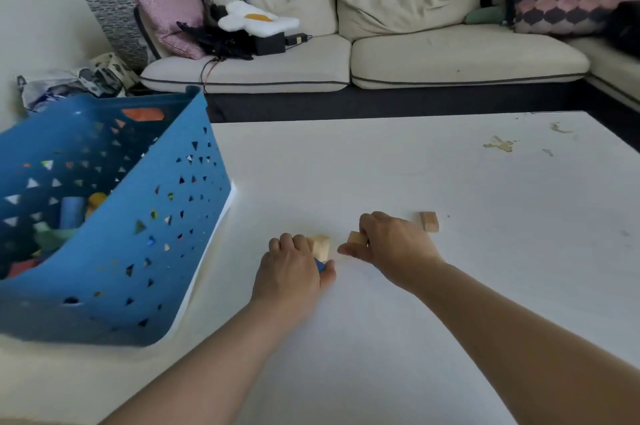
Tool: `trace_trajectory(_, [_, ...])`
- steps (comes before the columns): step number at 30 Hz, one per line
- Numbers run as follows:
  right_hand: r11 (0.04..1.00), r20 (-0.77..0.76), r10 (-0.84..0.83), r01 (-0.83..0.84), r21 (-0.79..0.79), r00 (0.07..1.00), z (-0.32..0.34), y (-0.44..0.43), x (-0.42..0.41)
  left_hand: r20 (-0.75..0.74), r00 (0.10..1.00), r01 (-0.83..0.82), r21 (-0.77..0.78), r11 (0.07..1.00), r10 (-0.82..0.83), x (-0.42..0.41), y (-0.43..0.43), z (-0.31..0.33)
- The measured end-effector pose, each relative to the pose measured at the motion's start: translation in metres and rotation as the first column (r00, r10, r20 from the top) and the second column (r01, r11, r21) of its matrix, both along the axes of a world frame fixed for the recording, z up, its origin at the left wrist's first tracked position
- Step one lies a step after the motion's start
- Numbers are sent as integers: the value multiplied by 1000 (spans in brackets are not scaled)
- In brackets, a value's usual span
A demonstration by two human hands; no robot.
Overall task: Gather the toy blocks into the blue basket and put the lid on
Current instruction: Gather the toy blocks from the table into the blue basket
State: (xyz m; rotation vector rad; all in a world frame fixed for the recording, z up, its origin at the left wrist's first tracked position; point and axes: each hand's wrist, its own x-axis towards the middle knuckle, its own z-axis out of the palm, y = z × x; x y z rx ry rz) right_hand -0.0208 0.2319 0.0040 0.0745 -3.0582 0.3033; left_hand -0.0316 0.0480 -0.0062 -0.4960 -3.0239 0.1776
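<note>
The blue basket (114, 251), pierced with small triangles, stands on the left of the white table (415, 175) with several coloured blocks inside. A white lid (207, 272) shows under its right edge. My left hand (294, 272) is closed on a pale wooden block (321, 246) and a blue block (320, 266) on the tabletop. Just to the right, my right hand (391, 244) grips another wooden block (356, 238). A third wooden block (429, 221) lies loose on the table beyond my right hand.
A cream sofa (415, 57) with cushions, a fried-egg plush (256, 21) and dark cables runs behind the table. Bags sit on the floor at the far left (69, 85). Chipped paint marks the table's far right (500, 144).
</note>
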Motion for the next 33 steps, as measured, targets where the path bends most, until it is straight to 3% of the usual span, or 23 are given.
trace_trajectory(5, [946,-38,-178,160,-281,983,29,-24,27,58,998,-12,173,985,2,19,-19,36])
trace_trajectory(8, [894,-125,-244,173,-412,962,54,-41,30,-7,1000,2,292,956,1,23,-27,66])
trace_trajectory(13, [838,-304,-219,20,-545,927,112,-86,18,-224,960,-3,586,810,165,22,-52,133])
trace_trajectory(19, [687,-411,-143,-208,-696,900,174,-156,-13,-311,899,60,785,617,308,12,-110,190])
trace_trajectory(25, [646,-471,18,-370,-668,882,195,-239,-44,-190,862,-87,858,507,470,-3,-191,202])
trace_trajectory(33, [599,-360,168,-385,-702,918,184,-281,-67,-27,846,-243,870,429,533,-17,-232,181])
